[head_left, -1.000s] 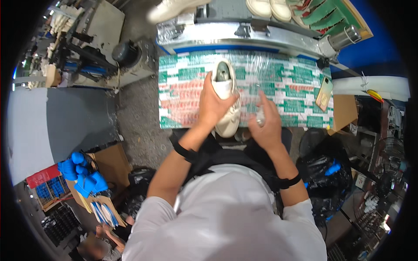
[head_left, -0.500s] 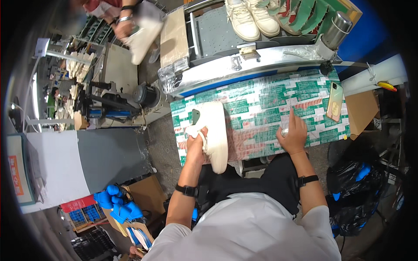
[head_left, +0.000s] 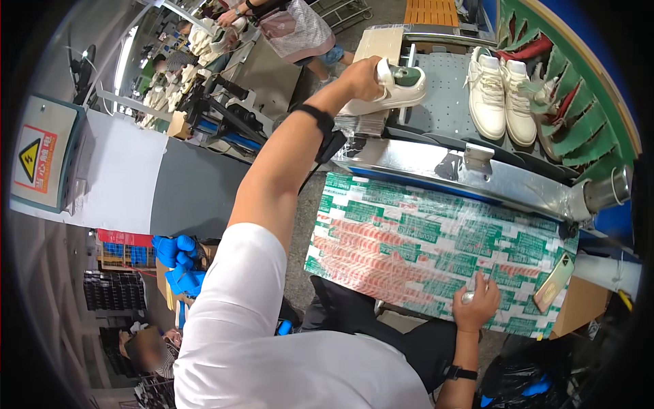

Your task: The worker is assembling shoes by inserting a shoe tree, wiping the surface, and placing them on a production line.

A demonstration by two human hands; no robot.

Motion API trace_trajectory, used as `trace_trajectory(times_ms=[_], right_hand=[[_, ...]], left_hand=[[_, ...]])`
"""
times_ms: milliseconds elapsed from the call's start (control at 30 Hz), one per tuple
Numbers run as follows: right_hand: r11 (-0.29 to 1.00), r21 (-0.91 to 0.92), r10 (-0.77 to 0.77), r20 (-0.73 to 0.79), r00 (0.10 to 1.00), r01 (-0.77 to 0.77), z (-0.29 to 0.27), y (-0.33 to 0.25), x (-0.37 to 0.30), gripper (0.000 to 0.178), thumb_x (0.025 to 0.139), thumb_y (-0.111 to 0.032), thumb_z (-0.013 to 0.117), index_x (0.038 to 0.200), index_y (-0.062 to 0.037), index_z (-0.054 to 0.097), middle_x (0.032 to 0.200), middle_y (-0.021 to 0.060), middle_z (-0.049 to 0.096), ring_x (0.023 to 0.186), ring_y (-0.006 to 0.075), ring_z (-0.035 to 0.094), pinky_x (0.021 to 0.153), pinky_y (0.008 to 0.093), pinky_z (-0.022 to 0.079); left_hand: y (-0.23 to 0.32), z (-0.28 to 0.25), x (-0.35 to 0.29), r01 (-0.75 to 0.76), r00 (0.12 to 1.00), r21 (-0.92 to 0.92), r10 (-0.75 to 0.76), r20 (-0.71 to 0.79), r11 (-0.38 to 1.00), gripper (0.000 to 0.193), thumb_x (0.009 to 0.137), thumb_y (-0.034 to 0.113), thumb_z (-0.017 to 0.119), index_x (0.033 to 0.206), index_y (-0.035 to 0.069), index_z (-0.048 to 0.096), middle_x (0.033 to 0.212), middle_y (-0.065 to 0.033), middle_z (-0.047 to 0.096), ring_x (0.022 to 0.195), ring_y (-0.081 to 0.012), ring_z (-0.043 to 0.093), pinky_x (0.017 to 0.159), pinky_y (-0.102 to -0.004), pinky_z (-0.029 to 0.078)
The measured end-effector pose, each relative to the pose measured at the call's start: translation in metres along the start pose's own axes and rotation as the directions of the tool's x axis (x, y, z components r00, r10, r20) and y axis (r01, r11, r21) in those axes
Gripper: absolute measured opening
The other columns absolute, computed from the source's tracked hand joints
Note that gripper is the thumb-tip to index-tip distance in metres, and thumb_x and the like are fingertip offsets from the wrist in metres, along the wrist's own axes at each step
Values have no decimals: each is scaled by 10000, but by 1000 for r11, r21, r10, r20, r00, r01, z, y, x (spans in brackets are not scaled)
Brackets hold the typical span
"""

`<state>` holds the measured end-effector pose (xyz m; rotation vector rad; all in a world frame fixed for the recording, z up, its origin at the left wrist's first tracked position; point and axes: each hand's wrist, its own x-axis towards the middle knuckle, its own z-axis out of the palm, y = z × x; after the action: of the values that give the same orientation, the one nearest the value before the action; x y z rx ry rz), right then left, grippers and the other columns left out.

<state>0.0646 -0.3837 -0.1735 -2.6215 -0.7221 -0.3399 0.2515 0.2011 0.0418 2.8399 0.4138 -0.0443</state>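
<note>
My left hand [head_left: 366, 78] reaches far forward and is closed on a cream-white sneaker [head_left: 395, 97] with a green lining. It holds the shoe over the near left end of a grey perforated conveyor belt [head_left: 443, 88]. A pair of cream sneakers, a left-hand one [head_left: 486, 95] and a right-hand one [head_left: 519, 105], stands on that belt. My right hand [head_left: 477, 307] rests low over the tape-covered tabletop [head_left: 409, 238], its fingers curled around a small shiny object [head_left: 468, 296] too small to name.
Green strips [head_left: 572, 126] hang at the belt's right. A metal rail [head_left: 436, 160] edges it, ending at a metal cylinder [head_left: 608, 189]. A phone [head_left: 553, 283] lies at the table's right. A person in an apron [head_left: 300, 34] stands beyond; machinery [head_left: 225, 116] is at left.
My left hand has carried the sneaker from above the tabletop forward to the conveyor belt. The view has swung left. My right hand stays by the table, fingers curled.
</note>
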Motion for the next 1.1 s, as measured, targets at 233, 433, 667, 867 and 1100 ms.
trace_trajectory(times_ms=[233, 433, 667, 867, 1100], right_hand=[[1000, 4, 28, 78, 997, -29, -3, 2, 3, 503, 843, -242, 791, 1325, -97, 793, 1274, 228, 636, 1148, 444, 639, 994, 568, 530], [999, 38, 4, 77, 997, -7, -8, 0, 1, 484, 828, -211, 800, 1293, -77, 806, 1269, 231, 639, 1138, 442, 644, 982, 577, 528], [998, 54, 14, 79, 997, -18, -12, 0, 3, 477, 822, -197, 812, 1282, -72, 807, 1259, 235, 633, 1117, 447, 644, 974, 592, 529], [997, 70, -38, 54, 998, 34, -8, 0, 3, 471, 816, -208, 820, 1268, -77, 802, 1269, 229, 629, 1128, 445, 645, 978, 583, 527], [999, 46, 10, 42, 999, -12, -5, -1, -1, 460, 829, -201, 804, 1272, -79, 792, 1292, 218, 637, 1167, 431, 645, 1014, 557, 534]], left_hand=[[108, 62, 44, -190, 709, 243, 304, -636, 951, 842, 748, 149, 852, 1486, -109, 539, 1518, -326, 575, 1446, -535, 521, 1299, -588, 356], [202, 150, 135, 190, 955, -594, -6, 296, 782, 1337, 807, 557, 960, 1651, -215, 268, 1592, -376, 558, 1479, -443, 591, 1225, -421, 504], [209, 176, 148, 305, 952, -584, -252, 173, 752, 1475, 698, 540, 1031, 1670, -176, 184, 1548, -329, 605, 1406, -391, 662, 1165, -370, 552], [187, 140, 141, 222, 958, -962, -223, 183, 162, 591, 913, 393, 851, 1342, 8, 718, 1134, -141, 816, 1134, -266, 783, 913, -449, 640], [179, 64, -2, 35, 999, -999, 11, 34, -16, 478, 1000, 391, 702, 1361, 78, 670, 1109, -72, 782, 937, -197, 769, 765, -367, 612]])
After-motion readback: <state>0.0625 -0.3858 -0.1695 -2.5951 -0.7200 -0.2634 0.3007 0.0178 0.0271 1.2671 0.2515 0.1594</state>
